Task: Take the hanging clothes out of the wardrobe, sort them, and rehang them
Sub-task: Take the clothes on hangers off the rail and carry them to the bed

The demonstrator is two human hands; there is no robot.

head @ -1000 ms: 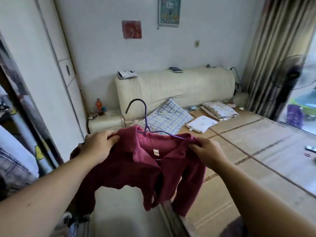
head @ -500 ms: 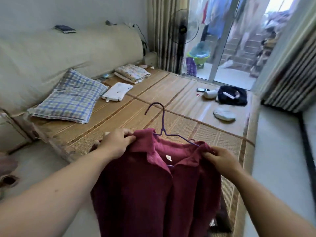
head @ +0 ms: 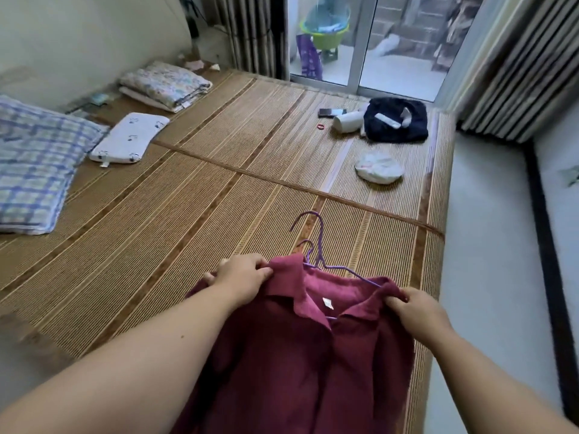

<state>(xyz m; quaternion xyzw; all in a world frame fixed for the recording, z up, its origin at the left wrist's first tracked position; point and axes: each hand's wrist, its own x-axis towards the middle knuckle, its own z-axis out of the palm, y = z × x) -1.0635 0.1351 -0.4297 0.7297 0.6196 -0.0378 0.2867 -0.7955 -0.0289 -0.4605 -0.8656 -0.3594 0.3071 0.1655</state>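
L hand (head: 242, 278) grips the maroon shirt (head: 297, 371) at its shoulder beside the collar, fingers curled over the cloth, thumb side tucked under. R hand (head: 413, 308) pinches the other shoulder edge btw thumb and fingers. Shirt is held spread btw both hands over the near edge of the bed, collar open, white tag showing inside the neck. It's on purple wire hangers (head: 316, 245); two hooks stick up past the collar, one wire arm runs toward the R hand. Can't tell if the shirt's lower part touches the bed.

Under and beyond: woven bamboo mat (head: 188, 214) covers the bed, w/ darker seams crossing it. Nothing lies on the mat directly ahead of the shirt.

Far R on the mat: white bundled cloth (head: 379, 167); past it a dark navy bundle (head: 396, 120) w/ white bits on top, a white cylinder (head: 346, 122) touching its L side, a phone (head: 329, 112) and a small red band (head: 320, 126) near that.

L side: checked pillow (head: 31, 164), small white pillow (head: 128, 137) just beside it, folded floral blanket (head: 164, 84) further back by the headboard.

Room: striped curtains (head: 253, 32) flank a glass sliding door (head: 360, 42); green basin (head: 324, 32) outside. Pale floor (head: 479, 245) runs along the bed's R edge.
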